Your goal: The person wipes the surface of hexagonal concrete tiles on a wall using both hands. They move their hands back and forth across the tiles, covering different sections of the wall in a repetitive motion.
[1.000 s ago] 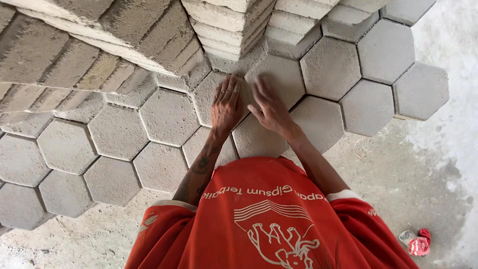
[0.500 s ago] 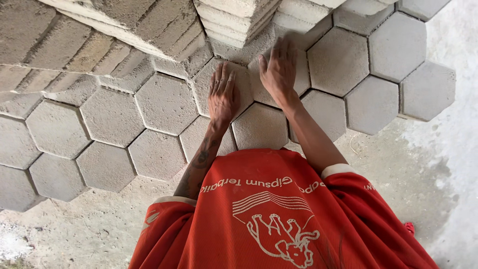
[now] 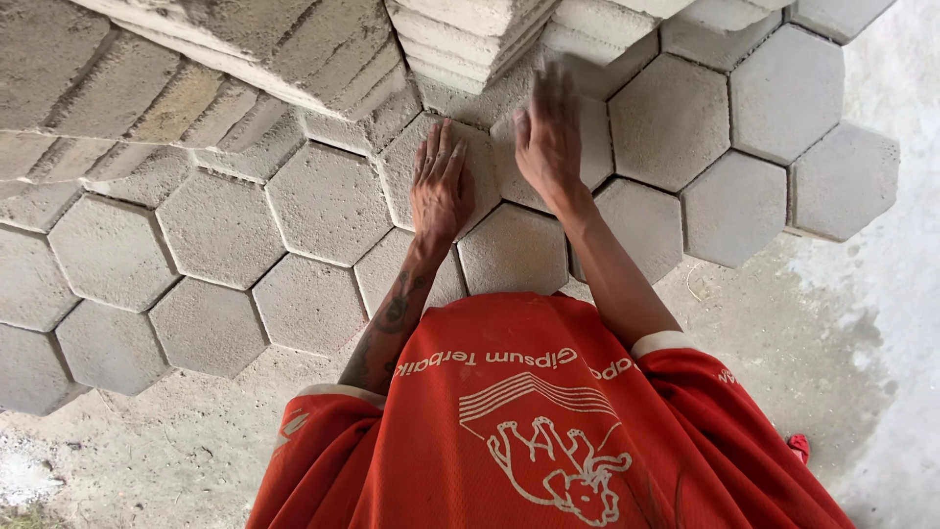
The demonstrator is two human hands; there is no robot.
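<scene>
In the head view the left hand (image 3: 441,186) lies flat, fingers spread and gripping nothing, on a grey hexagonal concrete paving block (image 3: 446,181) in the laid field; the right hand (image 3: 550,137), blurred, fingers open, presses the neighbouring block (image 3: 587,147); seating looks underway; firm, even pressure seems needed.

An outdoor paving or block-making yard: grey hexagonal concrete pavers (image 3: 323,201) lie fitted edge to edge under and around the left hand (image 3: 441,186), stacked concrete blocks (image 3: 470,29) rise just beyond it, and bare rough ground (image 3: 832,323) lies to its right.
</scene>
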